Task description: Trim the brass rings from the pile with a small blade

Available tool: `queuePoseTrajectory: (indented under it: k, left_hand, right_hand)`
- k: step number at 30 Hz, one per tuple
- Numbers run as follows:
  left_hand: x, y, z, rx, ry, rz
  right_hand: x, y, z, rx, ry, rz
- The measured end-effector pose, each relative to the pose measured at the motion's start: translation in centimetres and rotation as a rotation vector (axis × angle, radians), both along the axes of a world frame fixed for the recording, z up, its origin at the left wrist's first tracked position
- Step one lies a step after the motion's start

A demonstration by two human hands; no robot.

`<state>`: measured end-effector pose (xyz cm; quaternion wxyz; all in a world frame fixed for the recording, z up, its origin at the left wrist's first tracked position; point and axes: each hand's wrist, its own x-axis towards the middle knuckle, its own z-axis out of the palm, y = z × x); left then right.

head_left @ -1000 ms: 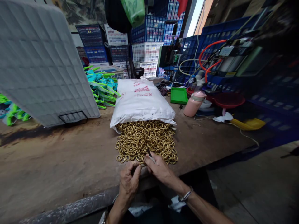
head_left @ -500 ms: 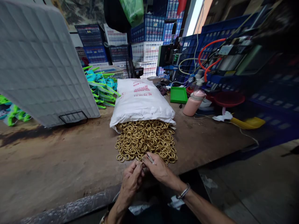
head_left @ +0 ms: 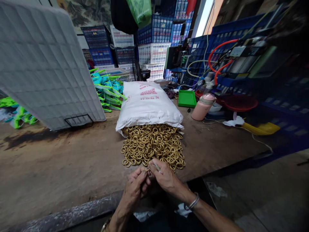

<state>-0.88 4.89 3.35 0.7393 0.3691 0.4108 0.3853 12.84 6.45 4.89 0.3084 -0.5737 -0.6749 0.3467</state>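
Just in front of the spilled gold rings (head_left: 152,145), my two hands meet at the table's near edge. My left hand (head_left: 137,183) is closed, pinching a small gold ring (head_left: 147,169) mostly covered by the fingertips. Fingers curled, my right hand (head_left: 166,177) grips a thin, pale metal blade (head_left: 156,166) whose far end is hidden. Its thumb and fingertips touch the ring or lie right beside it. Behind the hands, the heap of rings comes out from the mouth of a white sack (head_left: 151,106) with red print.
A grey padded panel (head_left: 50,64) stands on the left, near green and blue hangers (head_left: 109,88). To the right are a green tray (head_left: 187,98), a pink bottle (head_left: 203,107), a red dish (head_left: 241,102) and a machine with orange hoses (head_left: 241,61). Stacked crates (head_left: 154,53) rise behind.
The whole view has shifted slightly, so things sit a little further right. Both hands stay together at the ring, with only small finger movements.
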Motion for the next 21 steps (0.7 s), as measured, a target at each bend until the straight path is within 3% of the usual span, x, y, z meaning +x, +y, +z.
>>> queuePoseTrajectory:
  k: [3,12,21]
  left_hand:
    - [0.3,-0.3,0.1,0.012,-0.044,0.073]
    - [0.8,-0.3,0.3,0.032,0.061,0.108]
    - [0.4,-0.4,-0.4,0.251,0.191,0.175]
  right_hand:
    - [0.3,-0.1,-0.5,0.013,-0.073,-0.041]
    - [0.3,-1.1,-0.8,0.088,-0.423,0.117]
    - [0.2,-1.2,0.1,0.017,-0.498,0.213]
